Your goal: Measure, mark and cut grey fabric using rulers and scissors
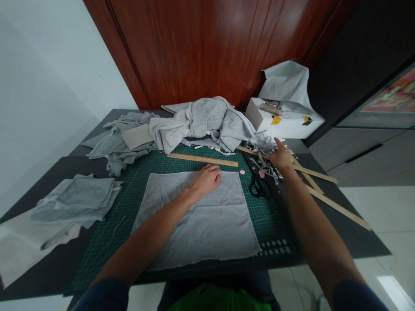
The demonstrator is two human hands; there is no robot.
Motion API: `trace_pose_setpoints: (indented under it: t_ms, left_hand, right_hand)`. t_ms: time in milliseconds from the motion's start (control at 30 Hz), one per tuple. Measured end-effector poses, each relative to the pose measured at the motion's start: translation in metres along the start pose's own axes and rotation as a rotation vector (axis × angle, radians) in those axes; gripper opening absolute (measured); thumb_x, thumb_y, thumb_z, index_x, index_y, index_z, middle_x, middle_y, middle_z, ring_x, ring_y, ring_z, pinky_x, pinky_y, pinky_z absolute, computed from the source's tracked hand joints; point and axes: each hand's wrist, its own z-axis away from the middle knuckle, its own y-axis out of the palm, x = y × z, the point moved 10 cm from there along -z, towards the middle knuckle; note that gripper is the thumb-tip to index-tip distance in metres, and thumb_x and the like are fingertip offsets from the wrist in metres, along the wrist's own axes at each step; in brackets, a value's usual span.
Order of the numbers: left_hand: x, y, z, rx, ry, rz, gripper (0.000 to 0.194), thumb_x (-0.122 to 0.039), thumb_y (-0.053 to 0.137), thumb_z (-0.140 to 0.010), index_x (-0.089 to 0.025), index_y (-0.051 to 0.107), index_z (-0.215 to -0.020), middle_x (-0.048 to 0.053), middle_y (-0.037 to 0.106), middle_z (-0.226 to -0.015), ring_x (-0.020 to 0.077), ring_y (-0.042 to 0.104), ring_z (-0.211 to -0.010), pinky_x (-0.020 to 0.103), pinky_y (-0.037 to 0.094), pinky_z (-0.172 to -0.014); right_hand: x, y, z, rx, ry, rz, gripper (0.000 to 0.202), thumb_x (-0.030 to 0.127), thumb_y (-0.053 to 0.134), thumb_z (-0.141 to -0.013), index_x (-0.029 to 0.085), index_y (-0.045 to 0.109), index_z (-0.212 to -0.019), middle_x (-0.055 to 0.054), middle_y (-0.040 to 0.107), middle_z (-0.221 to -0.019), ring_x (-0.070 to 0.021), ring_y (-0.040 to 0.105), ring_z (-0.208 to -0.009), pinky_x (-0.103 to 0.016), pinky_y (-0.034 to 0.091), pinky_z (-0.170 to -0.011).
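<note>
And here we are at the green cutting mat (pixel 129 194), with the grey cloth panel (pixel 214 231) lying nearly flat on its middle and near part, straight in front of the person. The panel looks wider side to side than front to back, though from this slant I can't swear to its long axis. Left hand (pixel 208 178) is the nearer one, right on the cloth, at its edge toward the mat's far side, fingers loosely curled; whether they pinch anything, I can't tell. Just past that edge, the wooden ruler (pixel 202 160) runs lengthwise across the far part of the mat. Over to the right hand (pixel 280 156): well apart from the panel, out at the mat's far right corner, among fabric scraps (pixel 263 141), one finger extended, the rest hidden, so its grip stays a mystery to me. Black scissors (pixel 255 178) lie along the mat's right side, between the two hands, handles toward the person.
</note>
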Motion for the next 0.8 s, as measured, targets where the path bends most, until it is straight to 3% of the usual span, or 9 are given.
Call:
trace_pose_setpoints:
  t_ms: [133, 233, 333, 567, 667, 800]
  left_hand:
    - [0.000, 0.001, 0.000, -0.002, 0.008, 0.003, 0.025, -0.012, 0.055, -0.097, -0.021, 0.078, -0.094, 0.008, 0.077, -0.110, 0.0241, 0.069, -0.109, 0.042, 0.055, -0.107]
    - [0.000, 0.003, 0.000, 0.006, 0.005, -0.017, 0.024, -0.013, 0.055, -0.097, -0.021, 0.078, -0.093, 0.007, 0.076, -0.109, 0.0237, 0.069, -0.109, 0.040, 0.055, -0.107]
    - [0.000, 0.005, 0.000, 0.016, 0.000, -0.030, 0.024, -0.013, 0.056, -0.097, -0.020, 0.077, -0.092, 0.007, 0.076, -0.109, 0.0240, 0.069, -0.110, 0.040, 0.055, -0.107]
    - [-0.002, 0.006, -0.001, 0.029, 0.002, -0.032, 0.025, -0.011, 0.055, -0.095, -0.021, 0.077, -0.088, 0.007, 0.076, -0.106, 0.0236, 0.069, -0.106, 0.041, 0.056, -0.103]
    - [-0.004, 0.002, -0.004, 0.011, 0.013, -0.017, 0.026, -0.010, 0.055, -0.095, -0.021, 0.077, -0.088, 0.008, 0.076, -0.106, 0.0242, 0.069, -0.107, 0.041, 0.056, -0.105]
    - [-0.008, -0.006, -0.012, 0.001, 0.036, -0.029, 0.026, -0.011, 0.054, -0.095, -0.021, 0.078, -0.090, 0.008, 0.077, -0.106, 0.0247, 0.069, -0.109, 0.042, 0.055, -0.107]
  right_hand:
    - [0.005, -0.006, 0.013, -0.041, 0.069, 0.097, 0.043, 0.013, 0.053, -0.085, 0.009, 0.076, -0.121, -0.023, 0.075, -0.122, -0.0369, 0.066, -0.122, -0.049, 0.051, -0.108]
    - [0.023, 0.015, 0.016, 0.114, -0.014, 0.078, 0.028, 0.017, 0.054, -0.090, 0.014, 0.081, -0.100, -0.018, 0.079, -0.107, -0.0336, 0.071, -0.108, -0.044, 0.054, -0.100]
    - [0.034, 0.034, 0.016, 0.246, -0.052, 0.100, 0.031, 0.019, 0.052, -0.094, 0.016, 0.083, -0.101, -0.015, 0.081, -0.105, -0.0319, 0.073, -0.100, -0.043, 0.053, -0.096]
    - [0.038, 0.055, 0.004, 0.372, -0.127, 0.255, 0.031, 0.029, 0.061, -0.091, 0.018, 0.082, -0.111, -0.014, 0.081, -0.106, -0.0312, 0.071, -0.105, -0.045, 0.043, -0.106]
    - [0.033, 0.057, 0.004, 0.349, -0.167, 0.294, 0.033, 0.027, 0.064, -0.086, 0.019, 0.080, -0.114, -0.013, 0.080, -0.103, -0.0309, 0.069, -0.104, -0.045, 0.044, -0.102]
    - [0.021, 0.047, 0.008, 0.249, -0.149, 0.248, 0.034, 0.020, 0.066, -0.080, 0.020, 0.082, -0.110, -0.017, 0.078, -0.111, -0.0386, 0.063, -0.108, -0.051, 0.048, -0.093]
